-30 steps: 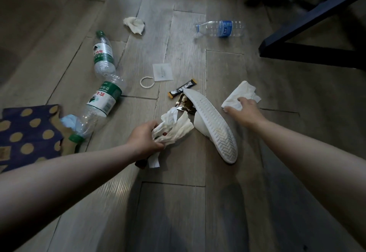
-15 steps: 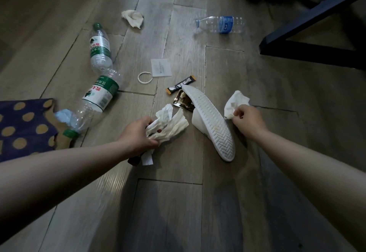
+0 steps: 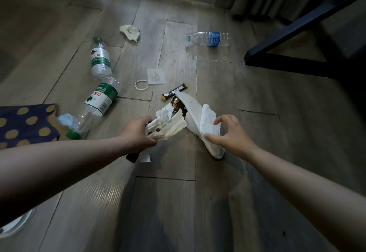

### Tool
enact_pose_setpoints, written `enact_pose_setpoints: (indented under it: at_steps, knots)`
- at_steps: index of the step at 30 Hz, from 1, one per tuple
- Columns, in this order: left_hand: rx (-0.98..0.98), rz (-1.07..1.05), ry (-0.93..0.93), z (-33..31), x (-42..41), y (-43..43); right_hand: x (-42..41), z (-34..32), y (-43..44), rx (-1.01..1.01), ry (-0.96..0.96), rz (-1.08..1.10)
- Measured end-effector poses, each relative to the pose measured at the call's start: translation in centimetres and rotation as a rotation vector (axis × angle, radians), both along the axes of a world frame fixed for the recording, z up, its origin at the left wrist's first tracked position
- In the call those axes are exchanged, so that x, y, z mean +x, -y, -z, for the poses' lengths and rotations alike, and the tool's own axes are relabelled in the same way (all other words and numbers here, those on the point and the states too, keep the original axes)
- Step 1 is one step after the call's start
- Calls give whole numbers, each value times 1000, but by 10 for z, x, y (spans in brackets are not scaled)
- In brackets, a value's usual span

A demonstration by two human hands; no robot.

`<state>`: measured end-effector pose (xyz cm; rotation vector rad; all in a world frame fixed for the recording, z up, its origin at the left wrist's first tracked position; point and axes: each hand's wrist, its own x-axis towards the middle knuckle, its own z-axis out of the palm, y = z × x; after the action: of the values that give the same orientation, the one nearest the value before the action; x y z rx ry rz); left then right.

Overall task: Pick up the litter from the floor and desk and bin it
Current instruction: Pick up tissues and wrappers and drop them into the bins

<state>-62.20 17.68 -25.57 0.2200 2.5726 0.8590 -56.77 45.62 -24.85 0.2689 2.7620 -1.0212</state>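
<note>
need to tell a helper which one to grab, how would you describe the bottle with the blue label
Find the black furniture leg on the right side of the wooden floor. Just left of its foot a clear plastic bottle lies on its side. It alone has a blue label; the two other bottles further left have green labels.

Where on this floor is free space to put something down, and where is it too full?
Bare floor lies on the near side of the left hand and the slipper. Another bare patch lies right of the right hand, up to the dark frame. It is crowded between the green-label bottles and the slipper: ring, card, sachet.
</note>
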Motion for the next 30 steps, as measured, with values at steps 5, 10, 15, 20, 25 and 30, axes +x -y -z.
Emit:
enact_pose_setpoints:
  at_steps: [5,10,15,20,25,30]
  knots:
    - [10,-9,-19,-2,2,9,-15,12,10,-34,97,67]
    - [11,-25,-30,3,0,19,-29,32,16,36,243,4]
    - [0,-29,-25,10,-2,26,-38,45,26,55,280,-32]
    - [-5,-42,-27,16,-4,27,-37,53,32,152,256,-30]
    - [18,-45,-12,19,-7,28,-35,54,32,157,221,-9]
    - [22,-52,-27,15,-8,27,-30,50,32,65,205,39]
